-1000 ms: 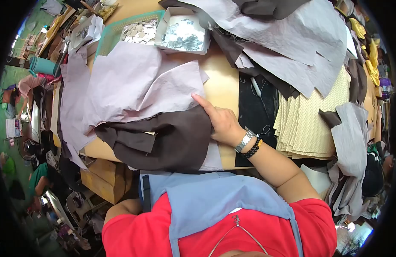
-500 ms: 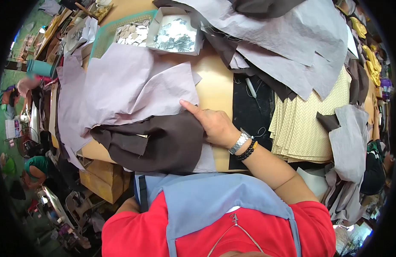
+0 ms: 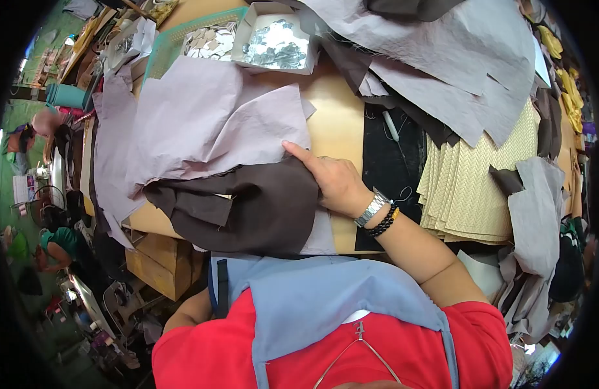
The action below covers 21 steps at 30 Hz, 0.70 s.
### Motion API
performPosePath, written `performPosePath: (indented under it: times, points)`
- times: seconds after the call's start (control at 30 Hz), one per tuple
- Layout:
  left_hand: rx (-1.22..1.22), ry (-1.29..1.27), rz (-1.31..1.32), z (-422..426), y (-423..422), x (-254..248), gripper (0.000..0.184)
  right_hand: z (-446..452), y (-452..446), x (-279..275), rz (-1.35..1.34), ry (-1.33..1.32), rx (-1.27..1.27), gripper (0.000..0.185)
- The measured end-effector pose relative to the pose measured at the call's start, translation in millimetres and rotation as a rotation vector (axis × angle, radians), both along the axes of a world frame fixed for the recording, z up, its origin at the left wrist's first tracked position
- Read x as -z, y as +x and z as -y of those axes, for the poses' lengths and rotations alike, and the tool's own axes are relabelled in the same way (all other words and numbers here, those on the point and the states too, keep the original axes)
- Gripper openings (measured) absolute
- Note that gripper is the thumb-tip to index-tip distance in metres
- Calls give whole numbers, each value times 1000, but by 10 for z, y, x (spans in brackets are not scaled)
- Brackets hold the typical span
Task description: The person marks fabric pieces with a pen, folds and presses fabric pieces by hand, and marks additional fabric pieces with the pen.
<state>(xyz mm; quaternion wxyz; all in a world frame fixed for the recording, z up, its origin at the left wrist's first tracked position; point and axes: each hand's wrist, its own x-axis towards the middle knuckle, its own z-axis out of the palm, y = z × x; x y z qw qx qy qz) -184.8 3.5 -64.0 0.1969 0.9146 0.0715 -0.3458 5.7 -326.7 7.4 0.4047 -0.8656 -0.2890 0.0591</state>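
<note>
I'm resting my right hand (image 3: 341, 185) on the right edge of the dark cloth (image 3: 273, 211), at its 8 o'clock; index is stretching over pale cloth (image 3: 195, 123), other fingertips are hiding, can't tell if pinching. Left hand isn't showing. Light, even pressure is suiting these folds best, I'm judging. White-handled tool (image 3: 391, 126) is lying at 1, patterned sheets (image 3: 471, 188) at 3, white box (image 3: 273, 69) at 11; grey cloth (image 3: 442, 74) is crowding 1.

Dark brown cloth (image 3: 273, 211) lies rumpled at the table's (image 3: 341, 123) near edge, pale mauve cloth (image 3: 189, 117) spreads creased just beyond
</note>
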Motion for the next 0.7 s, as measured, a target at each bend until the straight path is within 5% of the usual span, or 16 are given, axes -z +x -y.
performPosePath:
  times: [0.7]
  points:
    - [43,9,12,61,22,-38,25,15,10,0,-43,-3,-36,92]
